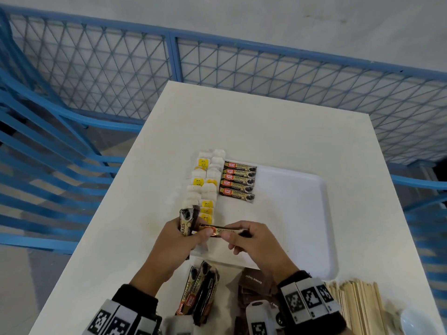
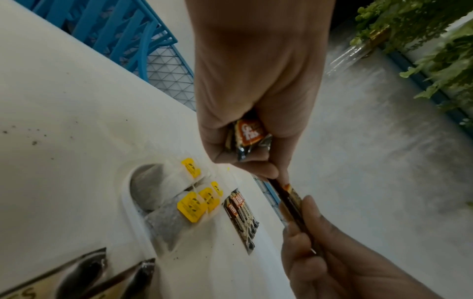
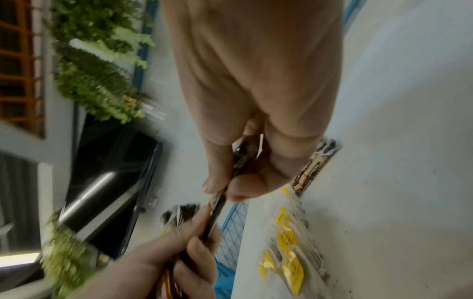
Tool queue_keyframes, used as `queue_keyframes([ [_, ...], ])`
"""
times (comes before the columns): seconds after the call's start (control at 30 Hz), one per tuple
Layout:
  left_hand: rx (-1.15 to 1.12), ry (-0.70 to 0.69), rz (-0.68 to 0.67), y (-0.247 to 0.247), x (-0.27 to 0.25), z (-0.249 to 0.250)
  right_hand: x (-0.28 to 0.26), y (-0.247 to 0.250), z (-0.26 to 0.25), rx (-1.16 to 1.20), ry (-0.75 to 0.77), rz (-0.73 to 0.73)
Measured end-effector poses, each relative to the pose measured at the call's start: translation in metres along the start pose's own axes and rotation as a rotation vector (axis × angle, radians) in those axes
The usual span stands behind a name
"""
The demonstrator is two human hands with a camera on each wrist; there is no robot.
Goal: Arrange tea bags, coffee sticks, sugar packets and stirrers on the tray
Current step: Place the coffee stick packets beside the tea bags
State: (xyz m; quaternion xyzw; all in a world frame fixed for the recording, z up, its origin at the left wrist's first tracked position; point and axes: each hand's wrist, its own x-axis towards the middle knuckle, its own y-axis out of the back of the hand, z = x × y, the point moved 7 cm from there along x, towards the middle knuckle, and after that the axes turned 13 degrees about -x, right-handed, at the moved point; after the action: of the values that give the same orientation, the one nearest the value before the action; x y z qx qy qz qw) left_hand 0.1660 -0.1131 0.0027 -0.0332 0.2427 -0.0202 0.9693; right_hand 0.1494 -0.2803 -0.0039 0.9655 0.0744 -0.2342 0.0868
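Observation:
A white tray [image 1: 302, 213] lies on the table, with tea bags [image 1: 205, 184] carrying yellow tags lined up along its left side. Beside them lies a row of dark coffee sticks [image 1: 238, 181]. Over the tray's near left corner my left hand [image 1: 193, 235] grips a bundle of coffee sticks [image 1: 186, 223] and pinches one end of a single coffee stick [image 1: 222, 231]. My right hand [image 1: 238, 234] pinches the other end. The left wrist view shows the bundle [image 2: 248, 137] in the fist and the single stick [image 2: 289, 202] running between both hands. In the right wrist view that stick [image 3: 217, 206] is edge-on.
Near the table's front edge lie loose coffee sticks [image 1: 198, 293], brown sugar packets [image 1: 256, 286] and a heap of wooden stirrers [image 1: 358, 303]. A blue mesh fence [image 1: 217, 68] runs behind the table and blue railings [image 1: 48, 165] stand to its left.

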Motion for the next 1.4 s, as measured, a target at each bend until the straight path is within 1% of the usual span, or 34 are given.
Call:
queue_keyframes([
  [0.1,-0.047,0.025,0.034,0.004,0.005,-0.004,0.002,0.002,0.005,0.189,-0.038,-0.037],
  [0.2,-0.054,0.044,0.016,0.001,0.007,-0.005,0.005,0.004,0.010,0.259,-0.069,-0.055],
  [0.27,-0.068,0.057,0.042,0.002,0.008,-0.006,0.009,0.009,0.015,0.300,-0.097,-0.040],
  [0.33,-0.090,0.079,0.069,0.005,0.008,-0.008,0.016,0.019,0.019,0.302,-0.121,0.019],
  [0.5,-0.146,0.115,0.116,0.016,0.007,-0.013,0.042,0.054,0.027,0.095,-0.175,0.203],
  [0.63,-0.249,0.161,0.142,0.021,0.005,-0.019,0.067,0.068,0.036,-0.104,-0.227,0.315],
  [0.83,-0.278,0.201,0.127,0.025,0.005,-0.022,0.088,0.067,0.041,-0.285,-0.228,0.387],
  [0.97,-0.277,0.212,0.124,0.027,0.006,-0.022,0.090,0.063,0.031,-0.517,-0.142,0.432],
  [1.03,-0.278,0.217,0.122,0.026,0.006,-0.022,0.091,0.062,0.029,-0.582,-0.102,0.448],
  [1.4,-0.261,0.228,0.116,0.021,0.007,-0.022,0.093,0.062,0.026,-0.679,-0.041,0.516],
])
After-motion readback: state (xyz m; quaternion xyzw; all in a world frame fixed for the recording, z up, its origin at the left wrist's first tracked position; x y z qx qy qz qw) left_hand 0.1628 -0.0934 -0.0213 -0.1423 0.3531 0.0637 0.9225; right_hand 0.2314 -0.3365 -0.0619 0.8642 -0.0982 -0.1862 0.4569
